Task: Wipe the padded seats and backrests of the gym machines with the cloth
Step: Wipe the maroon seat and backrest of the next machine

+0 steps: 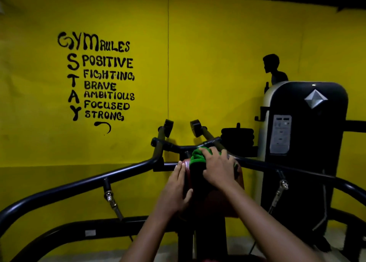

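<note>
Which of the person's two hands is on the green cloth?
The right hand: it presses the green cloth onto the pad's top, while the left hand rests bare against the red pad.

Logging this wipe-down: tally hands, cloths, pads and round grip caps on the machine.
Hands: 2, left hand and right hand
Cloth: 1
Pad: 1
Caps: 2, left cap and right cap
Total: 6
</note>
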Demonstrator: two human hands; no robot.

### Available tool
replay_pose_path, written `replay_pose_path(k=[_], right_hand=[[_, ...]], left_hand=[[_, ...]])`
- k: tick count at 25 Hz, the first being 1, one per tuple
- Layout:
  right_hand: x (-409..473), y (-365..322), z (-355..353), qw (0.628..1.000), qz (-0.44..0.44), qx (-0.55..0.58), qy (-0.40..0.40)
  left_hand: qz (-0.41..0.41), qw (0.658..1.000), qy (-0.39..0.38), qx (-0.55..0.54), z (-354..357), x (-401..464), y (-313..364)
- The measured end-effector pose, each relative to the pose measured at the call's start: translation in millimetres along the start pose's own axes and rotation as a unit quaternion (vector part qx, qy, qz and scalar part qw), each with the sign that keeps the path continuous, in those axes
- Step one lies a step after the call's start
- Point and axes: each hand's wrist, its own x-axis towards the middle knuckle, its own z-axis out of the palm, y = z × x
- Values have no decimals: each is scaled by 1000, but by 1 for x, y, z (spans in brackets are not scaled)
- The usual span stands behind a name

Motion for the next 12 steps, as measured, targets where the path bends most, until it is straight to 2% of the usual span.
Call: replay_pose_path(k=[2, 6, 10, 12], right_hand=[[7, -1, 16, 999, -14, -39, 11], [36, -5, 13, 999, -19, -36, -9], [36, 2, 15, 995, -86, -49, 0], [40, 10, 13, 995, -92, -42, -18]], left_hand=[[8, 998, 36, -44, 16, 1, -10], [18, 995, 91, -48, 24, -5, -13], [14, 994, 97, -43, 21, -3, -9], [20, 995, 97, -29, 22, -4, -9]])
